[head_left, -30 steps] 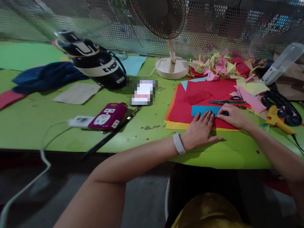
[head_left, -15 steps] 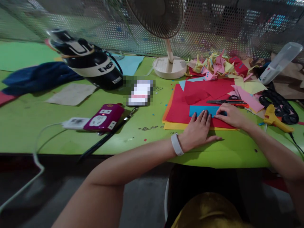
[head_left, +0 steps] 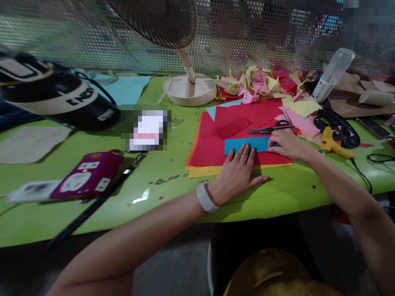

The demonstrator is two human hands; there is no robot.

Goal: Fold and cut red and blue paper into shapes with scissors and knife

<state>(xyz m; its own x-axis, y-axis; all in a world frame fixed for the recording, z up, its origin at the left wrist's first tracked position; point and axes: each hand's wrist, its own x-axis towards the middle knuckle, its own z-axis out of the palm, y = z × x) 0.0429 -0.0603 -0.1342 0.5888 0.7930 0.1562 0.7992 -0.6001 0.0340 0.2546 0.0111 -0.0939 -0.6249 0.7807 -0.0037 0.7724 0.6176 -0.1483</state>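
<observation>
A folded blue paper strip [head_left: 243, 144] lies on a stack of red paper sheets [head_left: 212, 144] on the green table [head_left: 160, 164]. My left hand [head_left: 236, 172] lies flat, fingers stretched out, with its fingertips pressing the strip's near edge. A white band sits on that wrist. My right hand [head_left: 285, 144] rests on the strip's right end, fingers curled down and pressed onto it. An orange box cutter [head_left: 273, 130] lies just beyond my right hand on the red paper.
A fan base [head_left: 189, 88] stands at the back centre. A black helmet [head_left: 55, 98] and a purple power strip [head_left: 88, 174] lie left. Folded paper pieces [head_left: 256, 82], a yellow glue gun [head_left: 335, 144], black scissors [head_left: 338, 125] and a white bottle [head_left: 331, 74] crowd the right.
The view has swung right and moved closer, so everything shifted left in the picture. Both hands stay on the blue strip in the same pose.
</observation>
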